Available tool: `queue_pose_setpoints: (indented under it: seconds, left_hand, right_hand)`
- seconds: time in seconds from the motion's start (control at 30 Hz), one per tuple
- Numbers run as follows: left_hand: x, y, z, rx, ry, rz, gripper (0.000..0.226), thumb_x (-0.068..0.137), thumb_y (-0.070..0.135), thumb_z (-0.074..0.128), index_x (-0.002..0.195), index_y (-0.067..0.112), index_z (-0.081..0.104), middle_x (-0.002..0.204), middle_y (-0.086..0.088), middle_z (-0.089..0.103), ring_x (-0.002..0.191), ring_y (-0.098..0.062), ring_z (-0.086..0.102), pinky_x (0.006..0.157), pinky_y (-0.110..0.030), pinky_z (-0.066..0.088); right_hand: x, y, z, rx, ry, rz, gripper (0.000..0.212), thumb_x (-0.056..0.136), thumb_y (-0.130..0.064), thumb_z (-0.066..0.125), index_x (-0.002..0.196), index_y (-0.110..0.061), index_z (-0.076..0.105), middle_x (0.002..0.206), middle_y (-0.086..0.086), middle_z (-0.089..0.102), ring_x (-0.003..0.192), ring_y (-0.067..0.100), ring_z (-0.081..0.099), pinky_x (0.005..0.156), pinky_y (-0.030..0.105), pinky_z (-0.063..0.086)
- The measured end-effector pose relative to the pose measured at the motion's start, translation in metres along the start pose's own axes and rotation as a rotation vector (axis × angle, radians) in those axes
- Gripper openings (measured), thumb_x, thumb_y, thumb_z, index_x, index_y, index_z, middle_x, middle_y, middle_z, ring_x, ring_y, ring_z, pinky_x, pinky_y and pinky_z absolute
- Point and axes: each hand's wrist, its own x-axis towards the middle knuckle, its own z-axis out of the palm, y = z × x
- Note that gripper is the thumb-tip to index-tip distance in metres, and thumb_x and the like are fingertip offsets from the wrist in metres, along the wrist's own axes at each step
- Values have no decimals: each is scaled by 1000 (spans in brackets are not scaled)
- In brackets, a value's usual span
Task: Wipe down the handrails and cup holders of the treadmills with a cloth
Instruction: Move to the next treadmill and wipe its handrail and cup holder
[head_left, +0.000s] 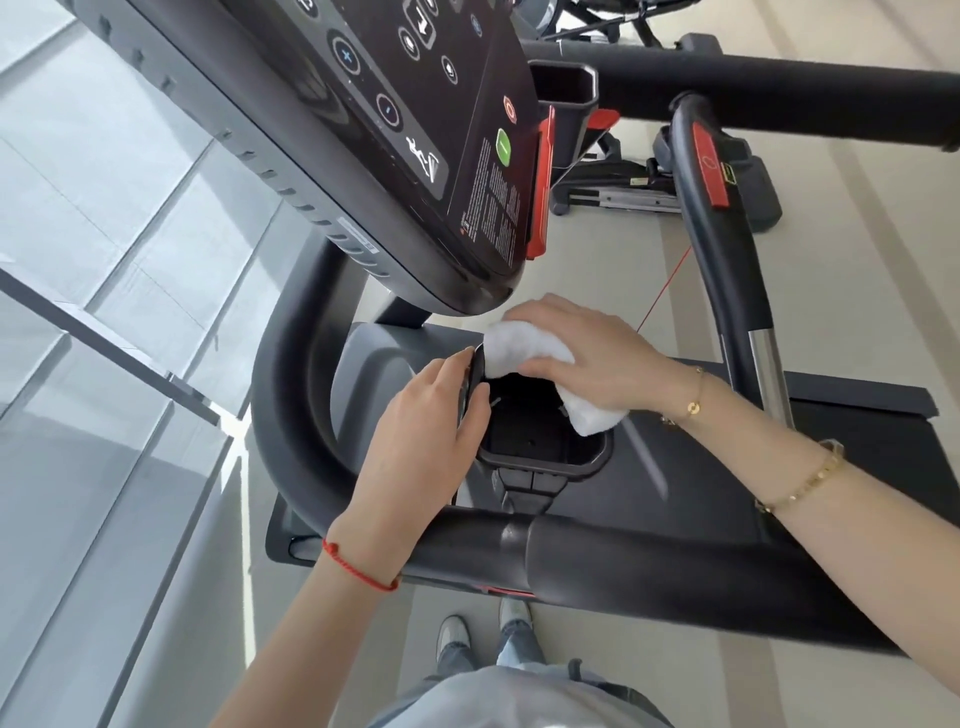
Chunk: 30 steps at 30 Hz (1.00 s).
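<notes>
A black cup holder (540, 462) sits below the treadmill console (415, 130). My right hand (587, 353) grips a white cloth (524, 351) and presses it on the holder's far rim; part of the cloth hangs into the opening. My left hand (431, 431) holds the holder's left edge, fingers curled round the rim. A black curved handrail (291, 395) runs left of the holder and across the front (623, 561).
A second cup holder (563, 88) lies beyond the console. A curved grip bar (722, 249) with a red tag stands at right, another machine's padded bar (779, 93) behind. A window wall runs along the left. My shoes (483, 629) stand on the pale floor.
</notes>
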Motion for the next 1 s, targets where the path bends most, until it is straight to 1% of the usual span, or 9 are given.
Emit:
queue_pose_setpoints:
  seconds: [0.07,0.13,0.27,0.47,0.6,0.7,0.83,0.93,1.0]
  left_hand:
    - [-1,1,0,-8,-2,-2,38,99,26,51,134,13,55,109,-4,65,98,-22,63,83,-42,52]
    - [-1,0,0,-7,0,-4,38,99,27,51,135,14,55,110,-3,65,99,-21,62,84,-40,52]
    - [-1,-1,0,13,-6,-9,41,99,30,48,138,17,53,116,-1,65,105,-18,61,87,-33,50]
    - [-3,0,-2,31,5,3,42,100,30,48,139,14,52,119,-4,64,108,-23,61,87,-37,51]
    - [-13,1,-11,49,-3,56,45,100,28,50,141,12,49,129,-5,60,119,-23,54,98,-39,47]
    - [-25,-3,-20,46,-13,97,43,99,28,50,140,15,51,134,0,58,123,-20,51,102,-31,42]
    - [-43,-7,-31,40,-29,131,39,99,27,52,138,19,53,130,3,60,120,-18,53,98,-28,40]
    - [-56,-8,-35,5,-49,164,38,99,24,53,136,18,55,127,3,61,116,-19,54,97,-30,44]
    - [-64,-9,-37,-24,-67,171,38,98,23,51,136,18,56,127,3,61,117,-19,54,99,-38,46]
  right_hand:
    - [11,-1,-5,6,-91,-42,42,94,-35,57,134,-36,44,128,-8,53,108,18,55,90,40,44]
    - [12,-1,-3,8,-90,-33,41,94,-36,57,133,-37,44,127,-9,54,108,17,55,88,38,43]
    - [-12,2,10,57,114,146,41,92,-34,59,131,-29,47,118,-3,52,104,24,54,78,35,38]
    - [-51,-13,26,230,199,444,62,93,-41,58,144,-25,27,127,5,35,114,25,42,92,35,39]
    - [-71,-26,14,253,269,476,55,96,-44,51,143,-25,32,118,0,38,100,17,42,76,26,32]
    - [-93,-39,3,150,323,391,47,97,-47,44,141,-33,36,117,-8,40,98,11,43,73,22,30]
    - [-117,-68,3,119,258,230,46,98,-47,40,143,-36,37,131,-15,42,113,-1,37,86,5,27]
    - [-129,-88,16,37,156,148,52,96,-50,33,144,-30,39,142,-14,41,131,6,32,106,19,23]
    - [-133,-98,26,13,125,139,53,95,-50,30,142,-30,43,143,-14,43,133,5,31,115,29,20]
